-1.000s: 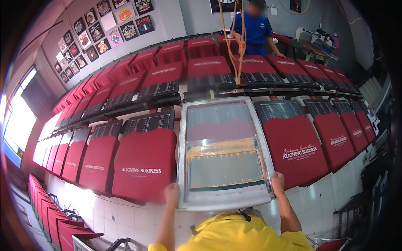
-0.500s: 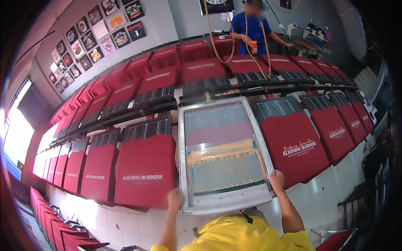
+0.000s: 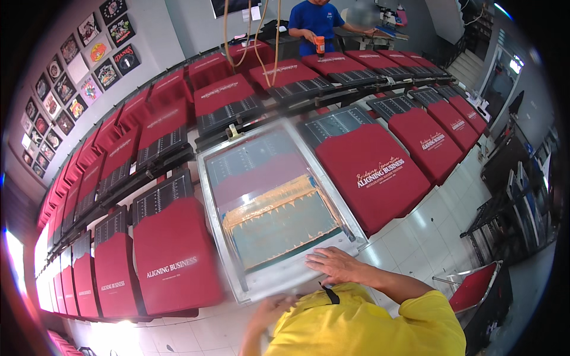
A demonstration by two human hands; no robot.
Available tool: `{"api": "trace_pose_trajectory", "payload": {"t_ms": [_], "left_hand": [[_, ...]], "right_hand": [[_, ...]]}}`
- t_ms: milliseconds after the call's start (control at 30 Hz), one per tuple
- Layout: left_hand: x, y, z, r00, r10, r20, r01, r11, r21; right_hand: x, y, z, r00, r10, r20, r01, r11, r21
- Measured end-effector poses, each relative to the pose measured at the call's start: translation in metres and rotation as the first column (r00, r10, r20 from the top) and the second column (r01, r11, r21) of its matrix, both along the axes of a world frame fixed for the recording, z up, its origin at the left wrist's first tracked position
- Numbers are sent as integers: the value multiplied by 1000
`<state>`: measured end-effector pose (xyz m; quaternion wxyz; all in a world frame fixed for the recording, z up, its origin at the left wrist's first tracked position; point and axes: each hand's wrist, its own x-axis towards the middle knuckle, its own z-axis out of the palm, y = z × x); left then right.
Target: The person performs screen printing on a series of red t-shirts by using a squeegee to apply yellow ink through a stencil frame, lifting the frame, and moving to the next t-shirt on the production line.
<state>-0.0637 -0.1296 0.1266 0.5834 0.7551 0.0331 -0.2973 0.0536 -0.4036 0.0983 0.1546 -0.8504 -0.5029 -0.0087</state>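
A silver-framed printing screen (image 3: 279, 274) lies in the middle, over a platen that carries a maroon shirt. Through its mesh (image 3: 282, 225) shows a grey-green panel with a ragged tan band along its far side. My right hand (image 3: 333, 264) rests at the screen's near edge, fingers spread and holding nothing. Close to my waist, beside the near left corner of the frame, is my left hand (image 3: 276, 308), blurred, its fingers too smeared to read. It is apart from the frame. Maroon shirts with white print lie on either side: one at the left (image 3: 169, 261), one at the right (image 3: 374, 172).
Further rows of shirt-covered platens (image 3: 228, 95) stretch beyond a dark rail. Across them a person in a blue shirt (image 3: 317, 22) holds an orange container (image 3: 320, 45). Hoses (image 3: 274, 53) hang overhead. A red folding chair (image 3: 475, 288) and dark racks (image 3: 496, 222) stand at the right.
Both hands have come off the frame's sides: the right onto the near edge, the left back toward my waist. The view has turned rightward, shifting the scene left.
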Motion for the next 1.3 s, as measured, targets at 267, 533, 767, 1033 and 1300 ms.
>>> {"api": "trace_pose_trajectory", "payload": {"t_ms": [267, 533, 767, 1033, 1300], "left_hand": [[17, -53, -78, 992, 68, -108, -91, 971, -220], [20, -65, -94, 906, 326, -269, -392, 886, -246], [19, -67, -90, 897, 365, -248, -417, 886, -203], [17, -74, -87, 853, 423, -304, -496, 838, -225], [13, -77, -88, 832, 453, -321, -533, 812, -236]], "right_hand": [[19, 37, 1, 970, -204, 132, 218, 971, -97], [77, 51, 25, 984, -143, 108, 135, 988, 77], [155, 80, 4, 980, -140, 141, 131, 989, 74], [196, 99, -8, 976, -106, 188, 93, 992, 80], [184, 86, -2, 988, -87, 124, 75, 993, 94]]}}
